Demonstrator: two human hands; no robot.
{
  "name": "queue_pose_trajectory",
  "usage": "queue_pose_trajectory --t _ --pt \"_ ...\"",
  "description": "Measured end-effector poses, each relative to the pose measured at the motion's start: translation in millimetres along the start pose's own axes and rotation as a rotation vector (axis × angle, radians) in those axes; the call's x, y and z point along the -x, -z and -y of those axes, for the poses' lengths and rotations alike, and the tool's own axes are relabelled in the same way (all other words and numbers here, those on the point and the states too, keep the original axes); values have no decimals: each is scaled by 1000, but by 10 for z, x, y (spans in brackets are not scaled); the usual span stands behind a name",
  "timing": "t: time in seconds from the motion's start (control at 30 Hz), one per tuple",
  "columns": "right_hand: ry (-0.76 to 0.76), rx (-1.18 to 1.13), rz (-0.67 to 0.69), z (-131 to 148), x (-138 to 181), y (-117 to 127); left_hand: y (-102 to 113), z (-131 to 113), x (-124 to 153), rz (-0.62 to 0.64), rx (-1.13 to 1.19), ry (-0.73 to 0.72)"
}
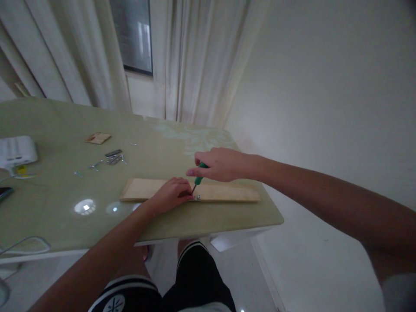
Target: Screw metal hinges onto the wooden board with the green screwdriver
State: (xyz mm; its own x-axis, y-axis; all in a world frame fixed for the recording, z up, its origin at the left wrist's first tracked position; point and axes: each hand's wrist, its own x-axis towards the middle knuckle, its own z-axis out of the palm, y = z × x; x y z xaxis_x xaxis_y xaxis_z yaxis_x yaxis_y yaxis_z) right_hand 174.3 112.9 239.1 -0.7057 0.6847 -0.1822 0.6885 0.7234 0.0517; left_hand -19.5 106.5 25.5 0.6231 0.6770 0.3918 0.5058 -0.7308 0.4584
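A long pale wooden board (227, 191) lies flat along the table's front edge. My right hand (221, 164) is closed round the green handle of a screwdriver (199, 175), whose shaft slants down to the board's front edge near its middle. My left hand (173, 193) rests on the board with its fingers bunched beside the screwdriver's tip; whatever small thing they pinch is hidden. Just right of those fingertips a small shiny metal fitting (198, 197) sits at the board's edge, too small to make out fully.
On the green-covered table (156, 156) lie several metal hinges or brackets (114, 157), loose screws (95, 166) and a small wooden piece (98, 138). A white device (17, 151) with a cable (29, 245) and a dark phone-like object (4, 193) are at left. A wall (325, 108) stands at right.
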Motion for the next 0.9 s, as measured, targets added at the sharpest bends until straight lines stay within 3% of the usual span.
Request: queue_pose_trajectory --t 0.07,0.23,0.43,0.6,0.77,0.9 --pt "-14 58 -24 -8 -41 11 -2 -6 0 -1 -21 7" --pt "294 -5 8 -42 -84 59 40 -14 0 31 13 9" --pt "-1 134 0 19 -74 56 58 -29 -14 71 27 -24" --pt "289 44 11 1 -78 98 4 -33 0 8 -80 26" --pt "55 129 90 64 -92 9 -45 -31 23 -42 -99 81" --pt "58 174 83 167 -87 -182 -64 -23 28 -19 -39 84"
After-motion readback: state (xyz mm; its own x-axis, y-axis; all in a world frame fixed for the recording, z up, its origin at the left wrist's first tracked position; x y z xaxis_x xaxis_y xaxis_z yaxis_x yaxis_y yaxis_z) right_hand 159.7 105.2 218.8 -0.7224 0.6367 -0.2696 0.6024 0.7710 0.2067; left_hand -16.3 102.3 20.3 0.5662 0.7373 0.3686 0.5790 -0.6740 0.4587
